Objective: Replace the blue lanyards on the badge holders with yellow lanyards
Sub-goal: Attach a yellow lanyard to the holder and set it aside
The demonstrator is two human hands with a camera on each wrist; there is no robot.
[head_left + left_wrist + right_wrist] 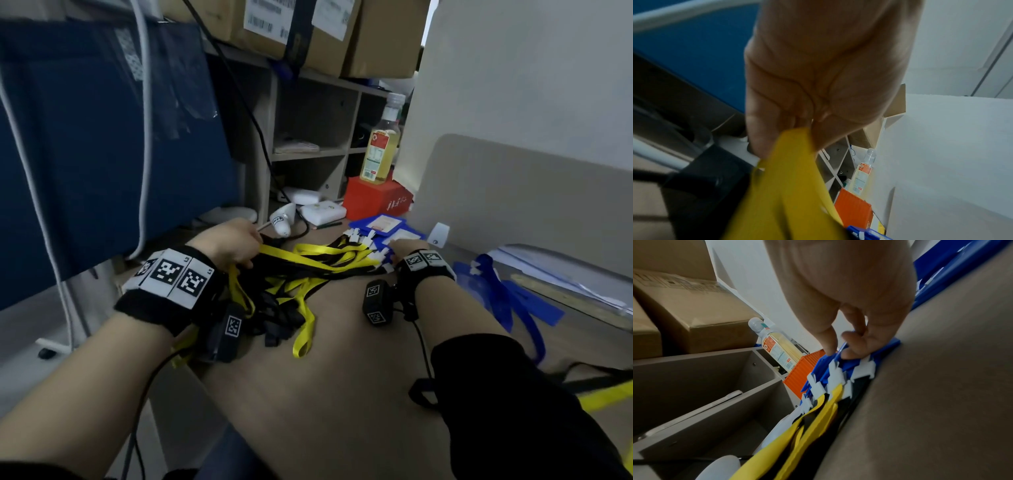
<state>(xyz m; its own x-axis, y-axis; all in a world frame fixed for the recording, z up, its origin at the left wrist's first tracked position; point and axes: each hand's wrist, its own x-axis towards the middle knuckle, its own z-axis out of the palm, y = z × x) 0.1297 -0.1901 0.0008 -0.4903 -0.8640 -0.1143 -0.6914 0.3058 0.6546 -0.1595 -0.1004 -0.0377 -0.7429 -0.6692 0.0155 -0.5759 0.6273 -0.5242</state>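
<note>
Stack of blue badge holders lying at the far side of the tabletop, each already carrying a white clip joined to a yellow-and-black lanyard; the yellow lanyards fan from the stack toward the near left edge. The right hand rests on the stack, thumb and fingers curled round the edge of the upper holders, probably to pin or square them. The left hand is closed round a bunch of the yellow straps, apparently drawing them taut and together. The removed blue lanyards lie in a loose heap at the right, well apart from the stack, which suggests the exchange is largely done. Beyond the stack, an orange-red box bears a bottle of pale yellow liquid; the open shelf compartments behind hold small, indistinct items.
</note>
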